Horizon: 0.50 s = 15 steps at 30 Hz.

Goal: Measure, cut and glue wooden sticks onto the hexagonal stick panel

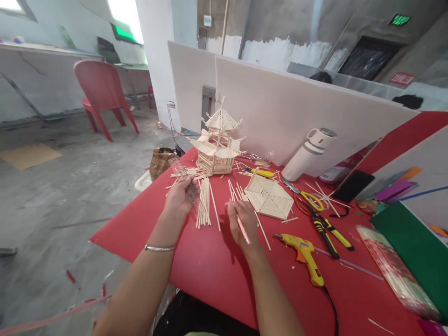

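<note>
On the red table (210,270), our left hand (180,196) has its fingers closed on what looks like a clear ruler (187,184), laid beside the row of wooden sticks (203,205). Our right hand (241,221) is pinched around a pink pencil (244,231), just left of the hexagonal stick panel (269,197). To mark well, we judge, we should pin the ruler firmly so the sticks cannot roll, and run the pencil tight against its edge. The green sign (399,19) and the red plaque (402,78) are too small to read. The glue gun (306,256) shows no legible brand.
</note>
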{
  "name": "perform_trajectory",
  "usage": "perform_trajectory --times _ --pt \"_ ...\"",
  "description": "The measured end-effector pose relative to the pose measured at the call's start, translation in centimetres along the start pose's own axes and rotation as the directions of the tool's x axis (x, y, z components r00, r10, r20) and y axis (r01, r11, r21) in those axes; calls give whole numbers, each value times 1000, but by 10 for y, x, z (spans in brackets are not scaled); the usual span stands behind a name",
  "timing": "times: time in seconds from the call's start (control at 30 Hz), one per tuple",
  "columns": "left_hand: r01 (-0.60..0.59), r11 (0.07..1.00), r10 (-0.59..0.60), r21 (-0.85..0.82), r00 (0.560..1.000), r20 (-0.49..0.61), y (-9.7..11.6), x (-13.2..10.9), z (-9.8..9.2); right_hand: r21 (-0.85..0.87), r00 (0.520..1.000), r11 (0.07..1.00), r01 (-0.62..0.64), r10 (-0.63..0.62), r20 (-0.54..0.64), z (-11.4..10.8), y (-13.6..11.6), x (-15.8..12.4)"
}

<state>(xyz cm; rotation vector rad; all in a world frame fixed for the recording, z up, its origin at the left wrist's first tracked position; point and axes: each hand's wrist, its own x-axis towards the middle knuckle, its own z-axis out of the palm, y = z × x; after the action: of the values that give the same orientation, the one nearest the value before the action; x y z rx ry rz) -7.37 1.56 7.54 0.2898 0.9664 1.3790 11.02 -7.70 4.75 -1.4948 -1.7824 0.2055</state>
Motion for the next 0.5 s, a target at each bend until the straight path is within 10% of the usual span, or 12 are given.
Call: perform_trajectory --times 0.5 --pt "65 998 -64 -3 998 3 1 7 -2 136 994 988 67 -55 -91 31 -9 -9"
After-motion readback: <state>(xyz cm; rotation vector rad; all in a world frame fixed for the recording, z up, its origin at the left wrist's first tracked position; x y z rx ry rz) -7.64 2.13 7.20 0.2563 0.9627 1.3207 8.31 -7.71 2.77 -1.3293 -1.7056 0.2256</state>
